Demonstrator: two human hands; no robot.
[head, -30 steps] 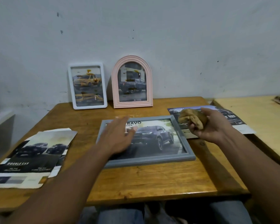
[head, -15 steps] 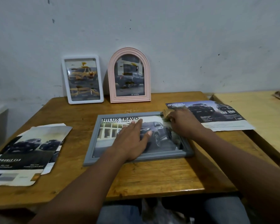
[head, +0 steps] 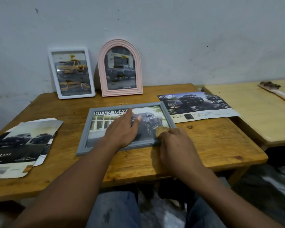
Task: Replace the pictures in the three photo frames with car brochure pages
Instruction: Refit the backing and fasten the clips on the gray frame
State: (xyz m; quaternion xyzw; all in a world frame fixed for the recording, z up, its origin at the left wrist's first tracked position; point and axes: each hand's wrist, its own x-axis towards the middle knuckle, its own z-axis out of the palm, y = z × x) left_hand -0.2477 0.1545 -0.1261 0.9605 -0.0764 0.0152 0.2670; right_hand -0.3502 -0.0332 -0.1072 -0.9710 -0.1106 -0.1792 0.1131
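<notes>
Grey rectangular photo frame (head: 124,147) lies flat on the wooden table (head: 212,142), showing a truck brochure page. Left hand (head: 122,129) presses flat on its glass, fingers straight; right hand (head: 174,142) grips a crumpled tan cloth (head: 160,130) at the frame's right edge.

A grey frame (head: 86,129) at centre; white frame (head: 76,95) at 11 o'clock shows a yellow truck (head: 71,66); pink arched frame (head: 122,92) at 12 a dark pickup (head: 120,72). Honey-brown, wood-grained worktop (head: 212,142); tan cloth (head: 161,130).
</notes>
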